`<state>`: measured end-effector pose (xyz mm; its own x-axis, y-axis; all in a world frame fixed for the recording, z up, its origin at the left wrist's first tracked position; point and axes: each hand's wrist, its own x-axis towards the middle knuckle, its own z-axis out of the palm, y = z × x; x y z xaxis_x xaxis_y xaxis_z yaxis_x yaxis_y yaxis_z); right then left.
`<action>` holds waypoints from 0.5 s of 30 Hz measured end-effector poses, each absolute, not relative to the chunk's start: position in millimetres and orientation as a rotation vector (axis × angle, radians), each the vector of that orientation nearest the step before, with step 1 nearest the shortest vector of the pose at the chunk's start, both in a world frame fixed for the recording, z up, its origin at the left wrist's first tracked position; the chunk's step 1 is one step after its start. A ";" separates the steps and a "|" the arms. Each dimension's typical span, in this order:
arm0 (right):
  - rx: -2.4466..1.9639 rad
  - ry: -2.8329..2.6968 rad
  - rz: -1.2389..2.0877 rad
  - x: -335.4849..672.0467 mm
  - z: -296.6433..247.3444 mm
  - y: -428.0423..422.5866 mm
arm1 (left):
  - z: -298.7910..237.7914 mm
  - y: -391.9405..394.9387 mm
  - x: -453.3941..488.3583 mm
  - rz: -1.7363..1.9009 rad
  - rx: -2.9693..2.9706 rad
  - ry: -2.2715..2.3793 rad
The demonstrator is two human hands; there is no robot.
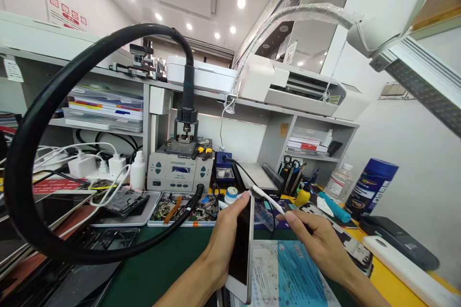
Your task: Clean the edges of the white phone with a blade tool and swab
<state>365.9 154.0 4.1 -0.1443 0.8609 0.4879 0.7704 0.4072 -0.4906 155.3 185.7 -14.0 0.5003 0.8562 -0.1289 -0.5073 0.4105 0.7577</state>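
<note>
My left hand (225, 240) grips a white smartphone (243, 254) and holds it upright on its edge, dark screen facing left, over the bench. My right hand (319, 242) pinches the white plug of a charging cable (268, 196) between thumb and fingers. The plug's tip sits right at the phone's top end; whether it is inserted is unclear. The cable's dark cord runs back toward the blue unit (223, 165). Under both hands lies a blue and white printed sheet (288, 273).
A thick black hose (54, 100) loops from the grey rework station (180, 170) across the left. Parts trays (183, 208), chargers (82, 165), a white bottle (138, 172), a blue can (372, 184), a tool cup (290, 172) and phone parts crowd the bench. A lamp arm (414, 57) hangs top right.
</note>
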 end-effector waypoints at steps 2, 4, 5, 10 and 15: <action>-1.409 -1.931 0.147 367.0 4.2 153.7 | -15.6 186.3 155.7 0.909 0.726 0.550; -1.410 -1.932 0.147 368.0 4.6 153.6 | -17.1 186.7 156.2 0.908 0.724 0.544; -1.408 -1.934 0.149 368.3 4.6 153.5 | -17.7 186.8 156.4 0.910 0.723 0.543; -1.366 -1.954 0.155 368.7 1.7 153.3 | -18.7 187.6 156.4 0.906 0.718 0.543; -1.362 -1.990 0.205 369.4 -1.3 152.4 | -19.5 188.4 156.3 0.910 0.675 0.519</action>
